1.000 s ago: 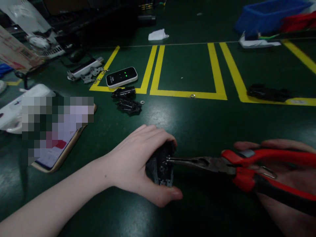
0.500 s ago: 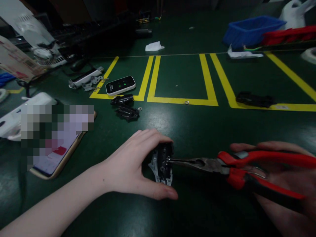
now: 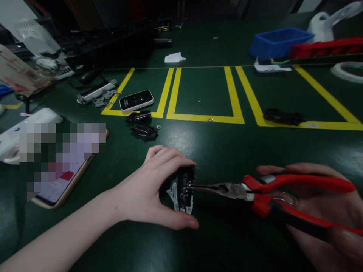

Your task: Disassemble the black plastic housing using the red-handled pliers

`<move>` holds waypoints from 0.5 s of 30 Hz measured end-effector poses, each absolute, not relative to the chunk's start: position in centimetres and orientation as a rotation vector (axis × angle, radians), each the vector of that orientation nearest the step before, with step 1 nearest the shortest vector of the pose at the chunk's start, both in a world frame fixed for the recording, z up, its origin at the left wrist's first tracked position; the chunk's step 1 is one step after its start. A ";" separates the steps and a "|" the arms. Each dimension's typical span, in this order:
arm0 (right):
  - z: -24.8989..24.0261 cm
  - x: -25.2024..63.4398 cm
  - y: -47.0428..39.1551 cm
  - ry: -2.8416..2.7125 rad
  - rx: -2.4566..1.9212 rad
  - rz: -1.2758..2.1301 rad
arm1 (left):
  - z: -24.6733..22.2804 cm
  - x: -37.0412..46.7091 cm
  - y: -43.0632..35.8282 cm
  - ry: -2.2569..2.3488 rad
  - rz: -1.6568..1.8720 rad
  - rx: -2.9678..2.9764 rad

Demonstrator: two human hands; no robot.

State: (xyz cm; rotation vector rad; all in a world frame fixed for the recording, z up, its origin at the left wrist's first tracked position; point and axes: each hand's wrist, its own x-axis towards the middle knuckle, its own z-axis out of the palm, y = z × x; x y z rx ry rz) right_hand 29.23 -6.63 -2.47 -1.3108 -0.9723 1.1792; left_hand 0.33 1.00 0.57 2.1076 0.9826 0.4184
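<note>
Head: over a dim, yellow-taped table (image 3: 218, 151), left fingers (image 3: 178, 161) grip black part (image 3: 187, 175), right fingers (image 3: 270, 170) pliers (image 3: 259, 204).

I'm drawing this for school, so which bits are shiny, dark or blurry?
Head view: soft glare on the green tabletop; head view: top middle very dark; head view: square blocks cover part of the phone, and the right hand looks blurred at bottom right.
</note>
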 end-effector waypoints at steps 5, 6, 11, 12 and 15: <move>-2.5 29.0 -6.8 -0.954 -1.286 1.225 | 0.3 0.4 0.8 0.976 0.452 2.079; -2.4 28.9 -6.8 -0.953 -1.281 1.221 | 0.2 0.4 0.8 0.969 0.461 2.073; -2.5 29.4 -6.6 -0.966 -1.315 1.155 | -0.1 0.3 0.8 0.949 0.476 2.106; -2.5 29.6 -6.6 -0.967 -1.334 1.138 | -0.1 0.2 0.9 0.942 0.476 2.119; -2.7 30.0 -6.7 -0.940 -1.427 1.108 | 0.1 0.2 0.9 0.905 0.476 2.141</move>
